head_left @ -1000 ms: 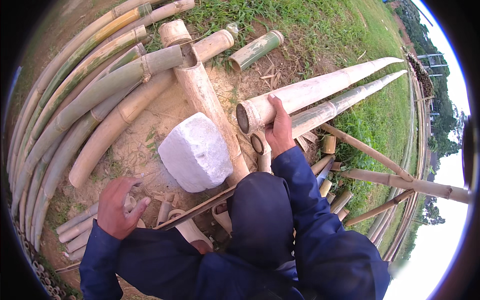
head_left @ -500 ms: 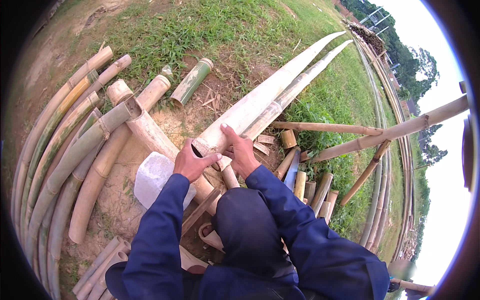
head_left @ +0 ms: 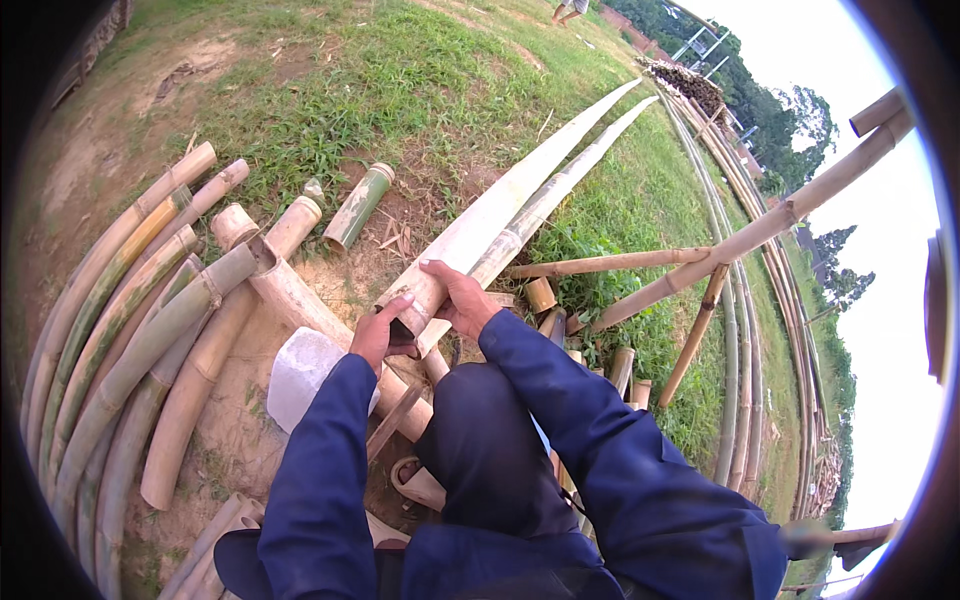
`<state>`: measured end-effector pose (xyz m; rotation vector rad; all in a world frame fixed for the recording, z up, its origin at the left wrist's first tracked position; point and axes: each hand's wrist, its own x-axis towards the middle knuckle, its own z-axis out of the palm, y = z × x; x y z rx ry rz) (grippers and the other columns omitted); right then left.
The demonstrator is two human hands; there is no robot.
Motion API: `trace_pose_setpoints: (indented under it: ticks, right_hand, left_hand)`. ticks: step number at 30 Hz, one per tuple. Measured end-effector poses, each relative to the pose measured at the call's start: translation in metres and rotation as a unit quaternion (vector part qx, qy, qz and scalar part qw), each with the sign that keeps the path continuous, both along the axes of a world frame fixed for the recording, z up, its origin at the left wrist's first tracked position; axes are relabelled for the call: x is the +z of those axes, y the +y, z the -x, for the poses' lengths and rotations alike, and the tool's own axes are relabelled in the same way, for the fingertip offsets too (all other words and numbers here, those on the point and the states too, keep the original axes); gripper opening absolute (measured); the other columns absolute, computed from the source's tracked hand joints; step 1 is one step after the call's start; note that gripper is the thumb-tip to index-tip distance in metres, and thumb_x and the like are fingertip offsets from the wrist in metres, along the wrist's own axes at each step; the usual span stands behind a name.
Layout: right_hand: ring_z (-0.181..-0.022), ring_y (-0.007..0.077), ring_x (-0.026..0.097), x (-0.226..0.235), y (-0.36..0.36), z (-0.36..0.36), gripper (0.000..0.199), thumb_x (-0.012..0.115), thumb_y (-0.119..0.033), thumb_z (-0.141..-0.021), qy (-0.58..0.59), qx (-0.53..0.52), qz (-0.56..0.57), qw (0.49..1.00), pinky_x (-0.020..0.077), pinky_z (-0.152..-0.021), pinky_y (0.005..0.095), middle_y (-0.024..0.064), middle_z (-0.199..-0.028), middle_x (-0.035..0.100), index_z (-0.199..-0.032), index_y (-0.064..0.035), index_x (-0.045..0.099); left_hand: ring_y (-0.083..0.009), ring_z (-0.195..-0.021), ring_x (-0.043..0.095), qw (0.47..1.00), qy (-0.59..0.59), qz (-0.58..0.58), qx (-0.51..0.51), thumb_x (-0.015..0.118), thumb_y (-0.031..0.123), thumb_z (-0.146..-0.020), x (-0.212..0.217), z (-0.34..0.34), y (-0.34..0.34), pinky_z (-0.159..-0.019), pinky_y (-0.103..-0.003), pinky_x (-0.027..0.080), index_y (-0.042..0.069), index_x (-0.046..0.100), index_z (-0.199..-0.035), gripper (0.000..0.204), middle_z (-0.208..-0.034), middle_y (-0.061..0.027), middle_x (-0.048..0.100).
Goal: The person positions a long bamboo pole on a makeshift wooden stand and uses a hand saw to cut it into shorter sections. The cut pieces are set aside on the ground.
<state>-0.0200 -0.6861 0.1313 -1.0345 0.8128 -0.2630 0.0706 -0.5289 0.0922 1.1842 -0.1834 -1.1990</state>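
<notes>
Left hand [head_left: 375, 336]: grip on the near end of a long, pale bamboo pole [head_left: 500, 216]
Right hand [head_left: 464, 302]: gripping its side
Ground: angular white stone block [head_left: 303, 376]

Left hand [head_left: 375, 335]: fingertips partly hidden at the near end of the pole [head_left: 490, 220].
Right hand [head_left: 468, 302]: fingers partly out of sight beneath the pole.
Second pole [head_left: 550, 205]: near end hidden behind the right hand.
Block [head_left: 298, 378]: partly covered by the left sleeve [head_left: 325, 470].
Tubes, lower left [head_left: 215, 545]: cut off by the lower edge.
Walker [head_left: 572, 10]: cut off by the upper edge; only the legs show.
Distant stack [head_left: 690, 85]: single pieces too small to tell.
Dark object, right rim [head_left: 935, 310]: cut off; kind unclear.
Patch, lower right [head_left: 805, 538]: blurred.
</notes>
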Motion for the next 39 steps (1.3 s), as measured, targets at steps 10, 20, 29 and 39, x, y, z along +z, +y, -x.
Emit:
trace_pose_setpoints:
  ticks: [10,20,29,39]
  right_hand:
    - [-0.100,0.0234,0.070,0.076,0.071,0.044,0.068,0.080,-0.041,-0.089,0.041,-0.006,0.067,0.997,0.0572,-0.092,0.0413,0.0148,-0.117,0.067,-0.133,0.0038,0.053]
    - [-0.108,0.0230,0.068,0.053,0.284,0.026,0.064,0.088,-0.020,-0.082,-0.128,0.083,-0.098,0.983,0.0562,-0.094,0.0361,0.0176,-0.122,0.066,-0.128,0.0078,0.054]
    - [-0.099,0.0186,0.063,-0.001,0.414,0.017,0.075,0.089,-0.035,-0.081,-0.060,0.222,-0.256,0.939,0.0540,-0.079,0.0318,0.0123,-0.116,0.061,-0.129,0.0049,0.047]
    - [-0.093,0.0174,0.070,-0.063,0.378,0.025,0.062,0.085,-0.032,-0.085,0.000,0.414,-0.089,0.906,0.0553,-0.073,0.0311,0.0165,-0.107,0.070,-0.127,0.0038,0.055]
  left_hand:
    - [-0.0192,-0.095,0.069,0.998,0.018,0.028,0.060,0.072,0.049,-0.090,0.075,0.045,0.058,-0.083,-0.035,0.054,-0.004,0.065,-0.126,0.065,-0.109,-0.0130,0.071]
    - [-0.0209,-0.116,0.068,0.972,-0.021,-0.043,0.229,0.065,0.041,-0.096,0.091,0.038,0.310,-0.096,-0.039,0.055,-0.001,0.058,-0.138,0.060,-0.126,-0.0119,0.070]
    - [-0.0274,-0.060,0.071,0.941,0.048,-0.159,0.294,0.051,0.066,-0.095,0.026,0.017,0.466,-0.048,-0.037,0.059,0.006,0.063,-0.127,0.069,-0.083,-0.0141,0.073]
    - [-0.0293,-0.065,0.072,0.907,0.054,-0.373,0.187,0.050,0.081,-0.086,-0.049,-0.010,0.506,-0.054,-0.040,0.061,0.002,0.064,-0.125,0.089,-0.086,-0.0236,0.071]
